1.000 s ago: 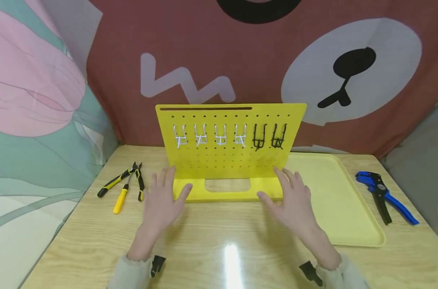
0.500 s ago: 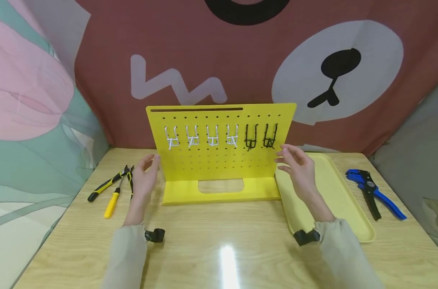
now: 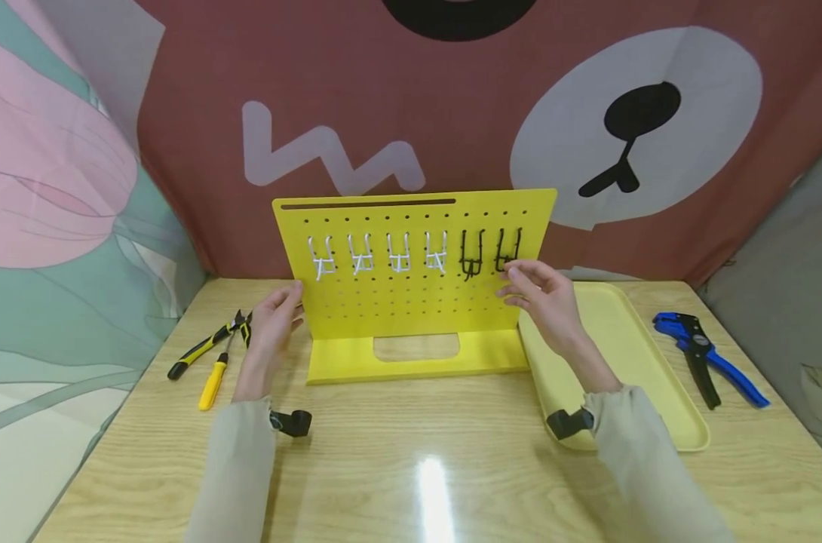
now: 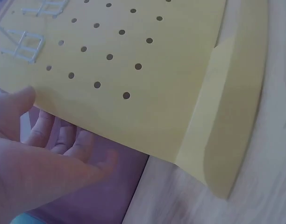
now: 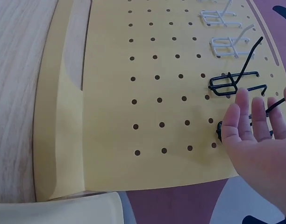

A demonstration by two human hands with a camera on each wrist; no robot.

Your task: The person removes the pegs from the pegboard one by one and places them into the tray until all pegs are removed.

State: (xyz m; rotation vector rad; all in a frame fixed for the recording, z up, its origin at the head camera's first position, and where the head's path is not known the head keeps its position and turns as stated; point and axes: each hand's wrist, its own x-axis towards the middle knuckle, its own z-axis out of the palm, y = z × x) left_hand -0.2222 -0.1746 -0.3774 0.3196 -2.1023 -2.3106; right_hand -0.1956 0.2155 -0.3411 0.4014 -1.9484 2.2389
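Observation:
A yellow pegboard (image 3: 411, 302) stands upright on its flanged base in the head view. Several white wire hooks (image 3: 399, 256) and two black wire hooks hang in a row across it. My left hand (image 3: 273, 320) holds the board's left edge; the left wrist view has its thumb in front and its fingers (image 4: 63, 135) behind the edge. At the right end of the row, my right hand (image 3: 545, 302) pinches the prong of the outermost black hook (image 5: 274, 106) between thumb and fingers, which partly cover that hook. The other black hook (image 5: 232, 84) is beside it.
Right of the board lies a pale yellow tray (image 3: 645, 369), with a blue and black wire stripper (image 3: 710, 358) beyond it. On the left are a yellow screwdriver (image 3: 213, 385) and yellow-black pliers (image 3: 203, 347). A printed cloth (image 3: 343, 68) hangs behind the table.
Both hands have risen from the board's base. The left has taken hold of the left edge; the right has moved up and inward to the outermost black hook.

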